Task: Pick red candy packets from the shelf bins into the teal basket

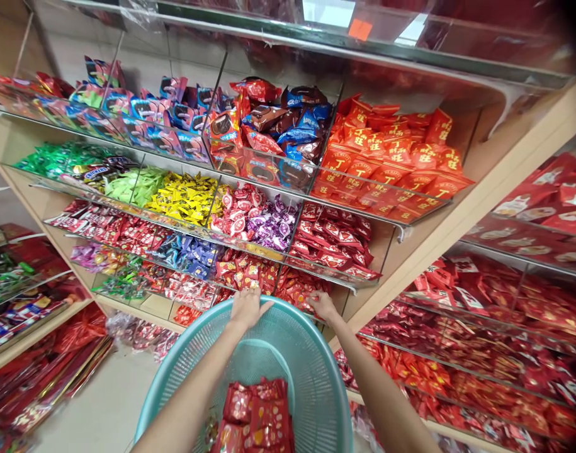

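Low in the middle of the frame, both arms stretch forward over a round teal plastic mesh basket (316, 377). A heap of red foil packets (257, 415) lies at the bottom of the basket, near the lower edge of the frame.

The left hand (247, 308) is just past the basket's far rim, with its fingers pushed in among the small red-and-gold wrapped sweets (269, 277) in the lowest clear-fronted bin. The fingertips are buried, so I cannot tell whether it is gripping anything. The right hand (321, 305) is just to the right of it, touching the same pile. Its fingers are curled downward and hidden too, so its grip cannot be made out either.

Above the hands, the slanted wooden shelf unit (457, 214) holds rows of bins. Yellow wrapped sweets (188, 198) are left of centre, and square red packets with yellow characters (391, 157) are at the upper right.
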The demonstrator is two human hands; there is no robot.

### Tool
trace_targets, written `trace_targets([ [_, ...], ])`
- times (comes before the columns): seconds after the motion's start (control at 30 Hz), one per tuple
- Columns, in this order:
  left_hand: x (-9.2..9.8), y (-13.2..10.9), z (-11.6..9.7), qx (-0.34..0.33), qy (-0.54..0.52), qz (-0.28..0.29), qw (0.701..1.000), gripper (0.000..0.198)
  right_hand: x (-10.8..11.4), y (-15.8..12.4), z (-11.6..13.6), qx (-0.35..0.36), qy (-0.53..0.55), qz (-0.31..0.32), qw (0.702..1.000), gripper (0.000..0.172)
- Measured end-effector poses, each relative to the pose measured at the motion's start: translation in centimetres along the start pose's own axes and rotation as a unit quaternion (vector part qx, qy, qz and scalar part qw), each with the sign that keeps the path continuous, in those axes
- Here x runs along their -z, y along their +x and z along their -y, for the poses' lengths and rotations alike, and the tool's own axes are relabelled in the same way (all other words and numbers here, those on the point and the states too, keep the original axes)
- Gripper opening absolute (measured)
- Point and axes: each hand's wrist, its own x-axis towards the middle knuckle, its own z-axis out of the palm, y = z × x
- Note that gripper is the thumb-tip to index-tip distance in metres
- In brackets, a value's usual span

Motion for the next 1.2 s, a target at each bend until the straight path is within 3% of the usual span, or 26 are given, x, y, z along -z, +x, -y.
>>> trace_targets([
  [0.17,-0.2,0.0,0.1,0.002,0.003,-0.001,1.0,0.06,-1.4,0.2,-0.1,-0.018,-0.008,-0.035,0.999,0.031],
  [0.3,-0.3,0.1,0.2,0.0,0.005,-0.008,1.0,0.061,-2.3,0.5,0.7,-0.014,-0.034,-0.039,0.999,0.028],
  [0.5,0.3,0.0,-0.1,0.003,0.0,0.006,1.0,0.06,-2.9,0.2,3.0,-0.038,-0.239,0.016,0.97,0.048],
  [0.6,0.5,-0.1,-0.2,0.004,-0.001,0.011,1.0,0.06,-3.3,-0.2,3.4,-0.054,-0.263,0.024,0.963,0.05],
  [0.8,0.1,0.0,0.0,0.002,0.004,0.002,1.0,0.062,-3.6,-0.3,2.4,-0.059,-0.245,0.013,0.968,0.053],
  [1.0,-0.3,0.1,0.1,0.003,0.009,0.0,1.0,0.063,-3.8,-0.2,1.7,-0.02,-0.212,-0.003,0.977,0.053],
  [1.2,0.2,0.1,0.0,0.002,-0.003,0.006,1.0,0.063,-3.5,-0.3,1.2,-0.032,0.066,-0.003,0.997,0.041],
])
